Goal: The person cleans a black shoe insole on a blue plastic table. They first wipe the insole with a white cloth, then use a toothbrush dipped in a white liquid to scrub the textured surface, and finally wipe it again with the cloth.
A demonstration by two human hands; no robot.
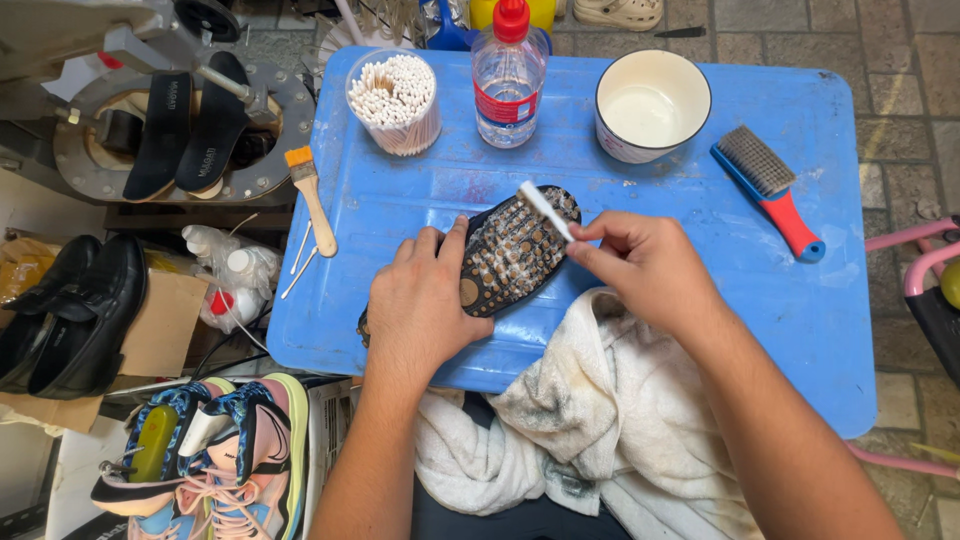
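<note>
Left hand [420, 305] clamps the shoe sole [515, 250] at the worktop's [700, 200] near edge; right hand [640, 262] pinches a white brush [545, 210]. Bottle [508, 75], bowl [652, 105], swab cup [395, 100] line the far edge.

A bright blue counter [760, 330] carries a black shoe sole [515, 255] studded with pale dots in rows, and a white brush [545, 210]. A white bowl [652, 105] has a dark rim. The clear bottle [509, 75] has a red cap. A blue and red brush [768, 190] has grey bristles. The towel [590, 430] is off-white, smudged grey. Nearby sneakers [215, 455] are pink, yellow and blue.
</note>
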